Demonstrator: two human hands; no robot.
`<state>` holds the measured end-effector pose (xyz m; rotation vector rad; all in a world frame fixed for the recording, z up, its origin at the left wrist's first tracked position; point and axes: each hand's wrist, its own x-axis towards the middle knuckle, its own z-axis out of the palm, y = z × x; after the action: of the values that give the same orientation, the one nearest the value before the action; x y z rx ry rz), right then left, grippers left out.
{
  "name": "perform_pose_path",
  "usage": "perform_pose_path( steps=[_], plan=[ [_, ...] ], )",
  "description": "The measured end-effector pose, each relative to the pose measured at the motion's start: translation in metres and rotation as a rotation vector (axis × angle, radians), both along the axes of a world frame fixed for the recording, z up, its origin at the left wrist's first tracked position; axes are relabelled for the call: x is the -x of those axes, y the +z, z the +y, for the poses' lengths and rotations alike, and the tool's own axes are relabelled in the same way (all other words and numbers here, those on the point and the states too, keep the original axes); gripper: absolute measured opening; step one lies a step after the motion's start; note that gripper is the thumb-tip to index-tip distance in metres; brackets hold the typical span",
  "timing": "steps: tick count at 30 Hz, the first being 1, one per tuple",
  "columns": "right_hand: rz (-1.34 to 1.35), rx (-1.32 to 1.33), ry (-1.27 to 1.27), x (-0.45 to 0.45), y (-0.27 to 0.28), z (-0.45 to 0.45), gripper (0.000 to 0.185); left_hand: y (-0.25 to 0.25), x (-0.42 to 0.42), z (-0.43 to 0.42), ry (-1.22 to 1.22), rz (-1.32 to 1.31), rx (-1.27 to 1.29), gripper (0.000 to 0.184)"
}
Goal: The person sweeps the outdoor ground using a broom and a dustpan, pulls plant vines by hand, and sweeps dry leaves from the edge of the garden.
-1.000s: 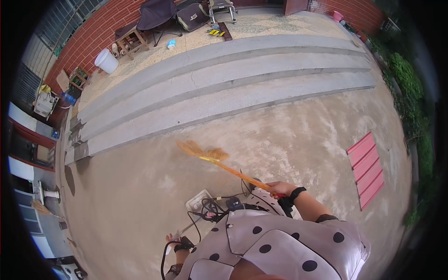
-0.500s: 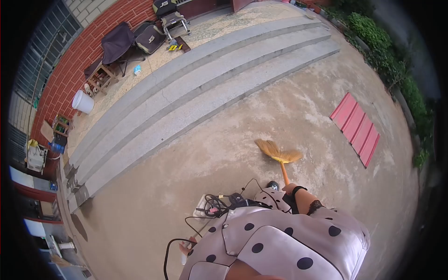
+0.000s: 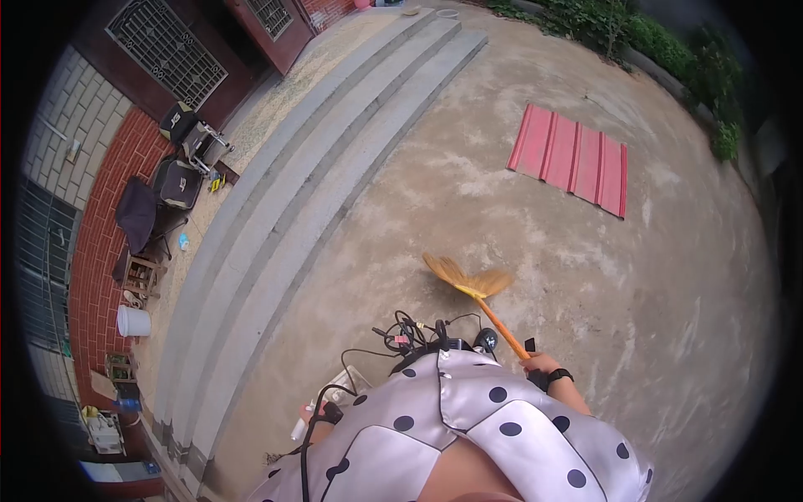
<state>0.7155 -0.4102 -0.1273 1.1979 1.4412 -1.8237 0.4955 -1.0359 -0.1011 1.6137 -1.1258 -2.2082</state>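
My right hand, with a black band at its wrist, is closed round the orange handle of a broom. The broom's tan bristles fan out over the concrete in front of me. Low on the left, my left hand is partly covered by a dark cable and my clothing. It is closed on the white handle of what looks like a dustpan, whose pan is partly hidden. Looped black cables hang at my front above the pan. A dark shoe shows beside the broom handle.
Curved grey steps rise on the left. A red corrugated sheet lies on the concrete ahead. Folding chairs, a white bucket and a wooden stool stand along the brick wall. Plants border the far right.
My view has turned right, so the steps and red sheet sit further left. The broom is still in my right hand, its handle reaching further out. The left hand stays low with the white handle.
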Motion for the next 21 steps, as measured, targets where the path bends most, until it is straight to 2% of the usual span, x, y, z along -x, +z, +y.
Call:
perform_pose_path(
  steps=[7,8,9,12,14,15,16,21],
  plan=[
    [0.078,0.134,-0.216,0.023,0.11,0.068,0.031,-0.009,0.137,0.1,-0.214,0.07,-0.019,0.041],
    [0.077,0.134,-0.214,0.033,0.119,0.077,0.031,-0.01,0.159,0.118,-0.181,0.078,0.015,0.031],
    [0.102,0.141,-0.251,0.045,0.128,0.086,0.03,0.012,0.172,0.151,-0.202,0.074,-0.025,0.033],
    [0.159,0.179,-0.323,0.087,0.133,0.112,0.026,0.019,0.249,0.196,-0.473,0.082,-0.131,0.035],
    [0.185,0.197,-0.364,0.122,0.136,0.133,0.024,0.034,0.304,0.244,-0.425,0.071,-0.14,0.038],
    [0.213,0.258,-0.44,0.145,0.139,0.143,0.021,0.044,0.33,0.264,-0.536,0.125,-0.142,0.04],
    [0.243,0.318,-0.511,0.169,0.139,0.154,0.019,0.087,0.338,0.317,-0.505,0.154,-0.067,0.04],
    [0.224,0.372,-0.609,0.303,0.148,0.221,0.017,0.129,0.484,0.411,-0.688,0.17,-0.201,0.045]
  ],
)
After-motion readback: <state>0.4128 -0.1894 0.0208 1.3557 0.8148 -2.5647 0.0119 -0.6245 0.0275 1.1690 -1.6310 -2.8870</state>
